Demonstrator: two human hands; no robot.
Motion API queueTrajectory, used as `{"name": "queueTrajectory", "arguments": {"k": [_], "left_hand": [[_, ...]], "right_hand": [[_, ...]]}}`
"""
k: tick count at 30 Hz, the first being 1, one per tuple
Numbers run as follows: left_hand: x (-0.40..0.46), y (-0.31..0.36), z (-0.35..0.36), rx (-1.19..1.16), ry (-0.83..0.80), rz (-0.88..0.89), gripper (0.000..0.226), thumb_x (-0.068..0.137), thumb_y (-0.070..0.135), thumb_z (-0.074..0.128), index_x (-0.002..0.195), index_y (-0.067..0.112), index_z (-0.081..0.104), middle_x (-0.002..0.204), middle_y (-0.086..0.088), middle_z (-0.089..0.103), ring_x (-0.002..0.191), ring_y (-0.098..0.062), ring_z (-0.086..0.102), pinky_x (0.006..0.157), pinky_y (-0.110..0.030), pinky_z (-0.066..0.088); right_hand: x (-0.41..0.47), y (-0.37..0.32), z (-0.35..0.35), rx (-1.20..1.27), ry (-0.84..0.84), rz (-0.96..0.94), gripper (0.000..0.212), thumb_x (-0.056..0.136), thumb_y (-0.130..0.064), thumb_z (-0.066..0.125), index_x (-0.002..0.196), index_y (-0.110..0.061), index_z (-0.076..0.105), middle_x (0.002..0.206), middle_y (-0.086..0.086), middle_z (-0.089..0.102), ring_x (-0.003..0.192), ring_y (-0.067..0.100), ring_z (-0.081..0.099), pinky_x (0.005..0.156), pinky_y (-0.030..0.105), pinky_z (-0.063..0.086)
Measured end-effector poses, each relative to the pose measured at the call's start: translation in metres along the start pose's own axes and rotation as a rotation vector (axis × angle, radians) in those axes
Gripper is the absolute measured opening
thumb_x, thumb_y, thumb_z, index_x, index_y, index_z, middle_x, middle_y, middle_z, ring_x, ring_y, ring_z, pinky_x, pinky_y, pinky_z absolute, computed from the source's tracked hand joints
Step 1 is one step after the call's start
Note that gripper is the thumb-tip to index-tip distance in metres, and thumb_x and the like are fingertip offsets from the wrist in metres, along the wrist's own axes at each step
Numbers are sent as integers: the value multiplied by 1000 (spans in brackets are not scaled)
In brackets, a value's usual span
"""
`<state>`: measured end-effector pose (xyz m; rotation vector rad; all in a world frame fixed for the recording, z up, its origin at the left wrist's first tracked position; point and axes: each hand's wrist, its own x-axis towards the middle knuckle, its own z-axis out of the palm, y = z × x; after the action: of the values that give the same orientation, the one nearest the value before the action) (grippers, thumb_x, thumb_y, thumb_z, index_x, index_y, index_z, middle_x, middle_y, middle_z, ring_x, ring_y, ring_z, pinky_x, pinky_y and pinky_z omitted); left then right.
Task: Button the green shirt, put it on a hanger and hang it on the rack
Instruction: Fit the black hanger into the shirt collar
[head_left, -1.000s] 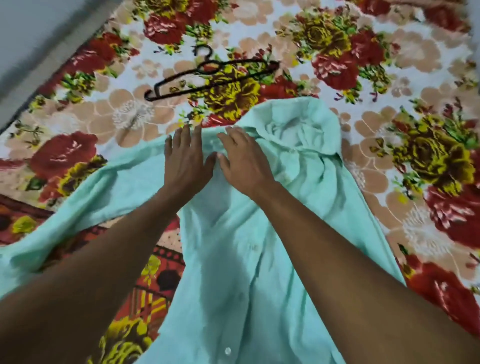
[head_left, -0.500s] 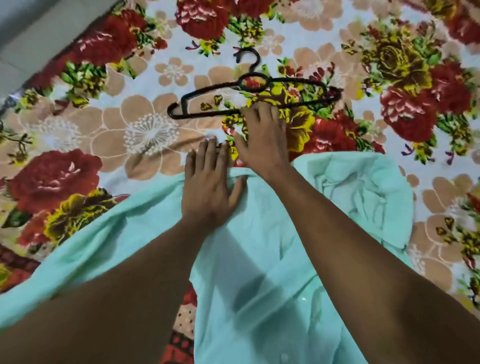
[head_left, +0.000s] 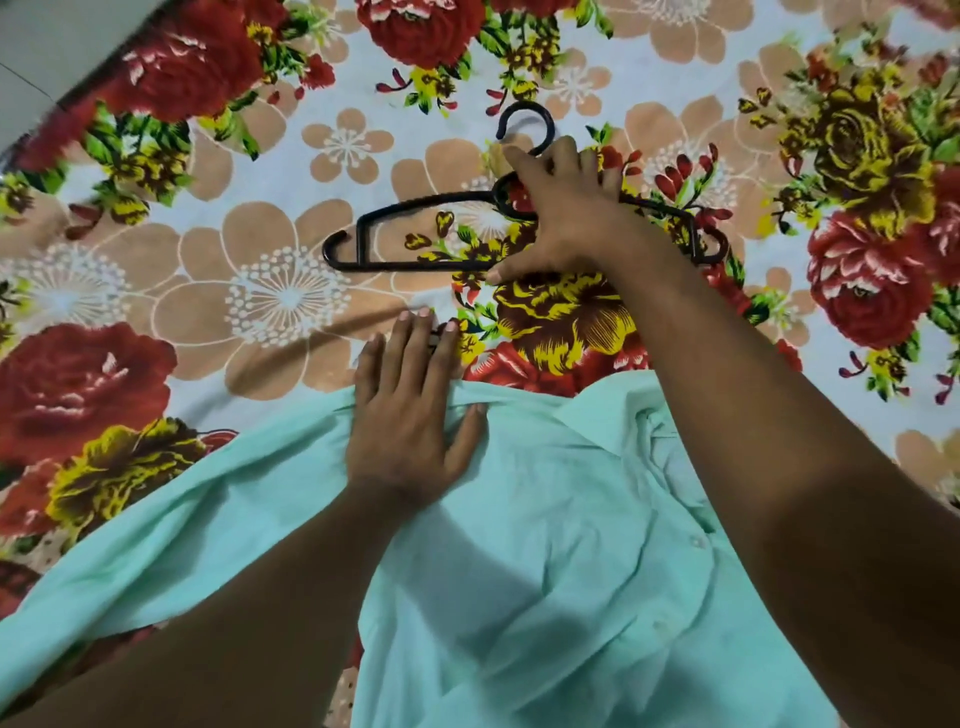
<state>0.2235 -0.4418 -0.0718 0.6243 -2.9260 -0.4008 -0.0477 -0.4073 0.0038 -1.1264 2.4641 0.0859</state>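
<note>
The pale green shirt (head_left: 561, 545) lies spread on a flowered bedsheet, collar end away from me, one sleeve trailing off to the lower left. My left hand (head_left: 410, 410) rests flat on the shirt's top edge, fingers apart and reaching onto the sheet. A black plastic hanger (head_left: 410, 234) lies flat on the sheet just beyond the shirt, hook pointing away. My right hand (head_left: 561, 218) lies over the hanger's middle below the hook, with the thumb under the bottom bar and the fingers curling over the neck. My right arm hides the hanger's right half.
The flowered bedsheet (head_left: 260, 291) fills nearly the whole view. Its edge and a strip of grey floor (head_left: 47, 57) show at the top left corner. No rack is in view.
My right hand has left the shirt and reached forward onto the hanger, closing around its middle. My left hand stays flat on the shirt's top edge. The view has shifted forward.
</note>
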Motion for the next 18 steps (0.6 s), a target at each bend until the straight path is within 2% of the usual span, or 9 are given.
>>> {"name": "queueTrajectory", "arguments": {"k": [3, 6, 10, 15, 18], "left_hand": [[2, 0, 0, -5, 21, 1, 77, 98, 54, 44, 163, 14, 30, 171, -11, 24, 162, -28, 13, 127, -56, 16], [3, 1, 2, -4, 37, 8, 77, 98, 54, 43, 162, 14, 32, 170, -11, 27, 161, -28, 16, 127, -56, 16], [2, -2, 5, 5, 56, 17, 76, 97, 53, 45, 162, 15, 33, 169, -12, 29, 160, -30, 19, 126, -56, 17], [0, 1, 4, -19, 72, 29, 73, 97, 52, 44, 160, 15, 37, 167, -14, 33, 158, -33, 23, 126, -56, 16], [1, 4, -1, -34, 55, 28, 72, 97, 51, 43, 160, 17, 36, 167, -16, 31, 158, -34, 21, 127, -56, 14]], "right_hand": [[-3, 4, -3, -63, -72, -79, 133, 67, -70, 84, 165, -34, 2, 165, 19, 11, 152, 45, 14, 121, 62, 15], [-10, 6, -1, -45, -52, -112, 122, 72, -62, 85, 165, -31, 11, 165, 16, 16, 151, 43, 18, 123, 62, 17], [-33, -1, 0, -73, 88, -124, 115, 70, -56, 84, 161, -22, 24, 158, 16, 29, 146, 40, 31, 117, 63, 29], [-91, 23, -17, -108, 343, -27, 111, 70, -54, 78, 160, -15, 26, 154, 19, 35, 139, 40, 39, 103, 58, 47], [-141, 52, -33, -152, 430, 62, 108, 68, -53, 75, 158, -14, 29, 149, 21, 39, 134, 41, 42, 99, 57, 47]]}}
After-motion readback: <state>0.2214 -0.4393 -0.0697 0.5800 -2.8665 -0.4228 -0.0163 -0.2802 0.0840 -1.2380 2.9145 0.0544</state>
